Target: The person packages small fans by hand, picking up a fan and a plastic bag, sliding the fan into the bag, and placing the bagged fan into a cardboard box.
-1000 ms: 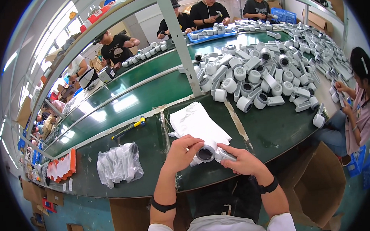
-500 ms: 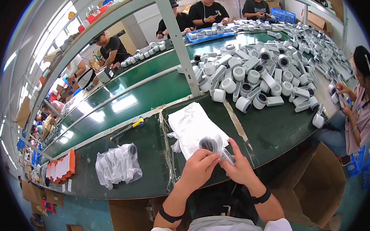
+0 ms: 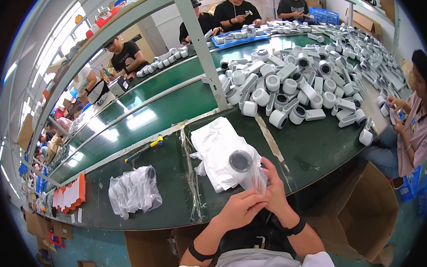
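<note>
In front of me is a light-grey handheld device (image 3: 240, 161) with a round dark head and a handle, wrapped in a clear plastic bag. My right hand (image 3: 276, 192) is closed around its bagged handle. My left hand (image 3: 239, 209) is closed too, its fingers pinching the plastic at the handle's near end. The device's head lies over a stack of white plastic bags (image 3: 211, 142). Several bagged devices (image 3: 134, 192) lie together to the left. On the far right, a big heap of unbagged devices (image 3: 292, 86) covers the bench.
A hammer (image 3: 146, 149) with a yellow-and-black handle lies left of the bag stack. Orange-and-white boxes (image 3: 70, 194) stand at the bench's left end. A metal post (image 3: 203, 54) rises ahead. An open carton (image 3: 367, 213) stands low at right, near a seated co-worker (image 3: 417, 117).
The device has turned so its round head faces up, and the clear bag now covers its handle. My left hand has moved down toward the handle's end.
</note>
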{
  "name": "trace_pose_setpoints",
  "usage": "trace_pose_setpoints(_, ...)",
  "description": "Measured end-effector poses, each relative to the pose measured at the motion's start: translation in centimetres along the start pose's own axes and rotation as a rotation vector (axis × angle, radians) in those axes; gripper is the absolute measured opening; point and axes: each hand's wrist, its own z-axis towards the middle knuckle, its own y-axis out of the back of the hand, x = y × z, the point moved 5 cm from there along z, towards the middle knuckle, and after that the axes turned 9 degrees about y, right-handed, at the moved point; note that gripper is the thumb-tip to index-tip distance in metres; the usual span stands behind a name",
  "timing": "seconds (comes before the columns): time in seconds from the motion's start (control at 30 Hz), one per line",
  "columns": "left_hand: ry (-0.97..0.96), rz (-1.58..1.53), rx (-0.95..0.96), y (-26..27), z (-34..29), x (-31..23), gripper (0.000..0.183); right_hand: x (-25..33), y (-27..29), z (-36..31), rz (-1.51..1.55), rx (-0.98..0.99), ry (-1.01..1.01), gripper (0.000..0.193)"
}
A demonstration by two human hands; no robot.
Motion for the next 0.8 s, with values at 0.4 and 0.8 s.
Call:
trace_pose_setpoints(0.4, 0.709, -1.254, -0.405, -0.9, -2.4, 5.1, 0.046, 2.1, -5.0, -1.2, 0.485, -0.205, -0.072, 0.039)
trace_pose_setpoints(0.8, 0.592, -1.083, -0.702, 7.1, -6.2, 6.6, 0.029, 6.0, -4.5, -1.1, -0.335, 0.072, 0.561, 0.012)
